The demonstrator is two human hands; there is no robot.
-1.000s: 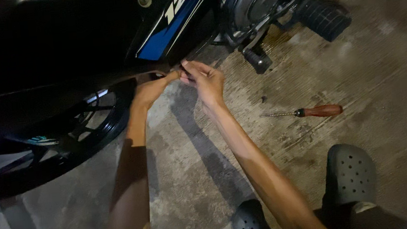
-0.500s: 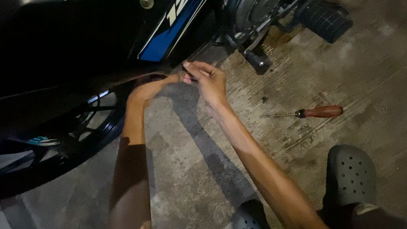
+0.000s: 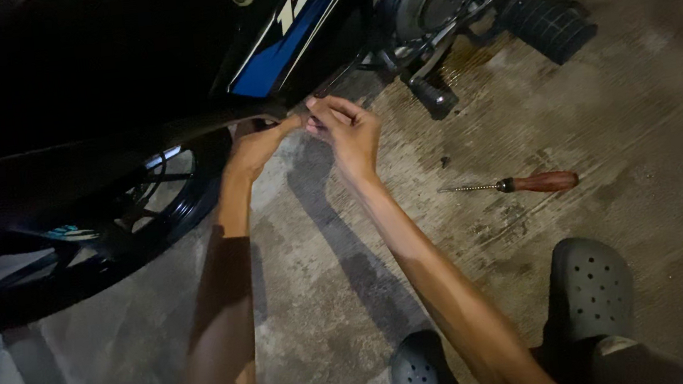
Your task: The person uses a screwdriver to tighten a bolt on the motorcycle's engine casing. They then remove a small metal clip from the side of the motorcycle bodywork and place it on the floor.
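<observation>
Both hands meet at the lower edge of the motorcycle's black panel (image 3: 186, 136): the left hand (image 3: 252, 149) curls against the edge, the right hand (image 3: 348, 129) pinches something small, too dark to identify. A small part could slip and vanish in the shadow; the screwdriver (image 3: 524, 184) lies well apart on the concrete floor (image 3: 644, 129). A blue stripe (image 3: 281, 43) with white lettering slants across the panel.

Screwdriver (image 3: 524, 184) on concrete floor (image 3: 644, 129); grey clogs (image 3: 589, 289).
</observation>
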